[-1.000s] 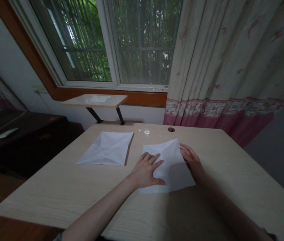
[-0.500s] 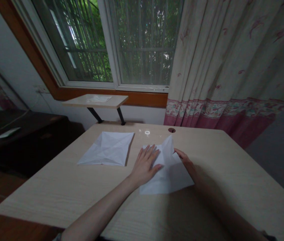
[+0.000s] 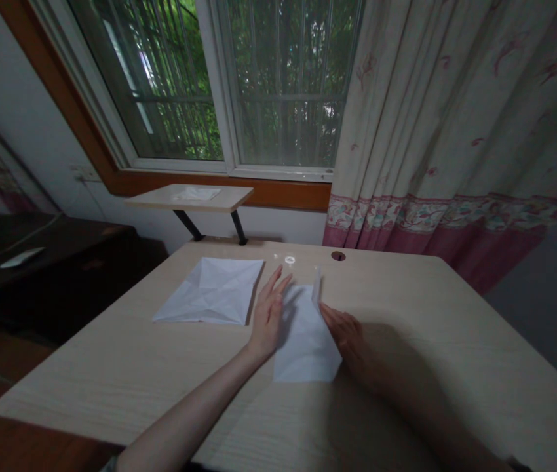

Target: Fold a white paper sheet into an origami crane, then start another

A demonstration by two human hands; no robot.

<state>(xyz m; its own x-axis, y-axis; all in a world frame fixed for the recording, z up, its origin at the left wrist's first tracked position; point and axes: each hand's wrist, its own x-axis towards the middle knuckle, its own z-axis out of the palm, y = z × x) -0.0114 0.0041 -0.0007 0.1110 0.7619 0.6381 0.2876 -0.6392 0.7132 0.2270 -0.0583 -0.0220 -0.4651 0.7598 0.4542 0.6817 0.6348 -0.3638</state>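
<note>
A white paper sheet (image 3: 305, 341) lies on the light wooden table (image 3: 406, 367) in front of me, its right part lifted and folded over to the left. My left hand (image 3: 267, 313) rests on the sheet's left edge with fingers stretched out. My right hand (image 3: 346, 334) presses against the raised right flap, fingers under or behind the paper. A second creased white sheet (image 3: 212, 290) lies flat to the left, apart from both hands.
A small raised shelf (image 3: 190, 196) stands at the table's far edge under the window. A cable hole (image 3: 338, 255) is in the tabletop. A dark cabinet (image 3: 37, 262) stands left, and a curtain (image 3: 455, 131) hangs at right.
My right hand has pushed the sheet's right side up and over to the left, narrowing the paper. My left hand slid forward along the left edge, fingers straighter.
</note>
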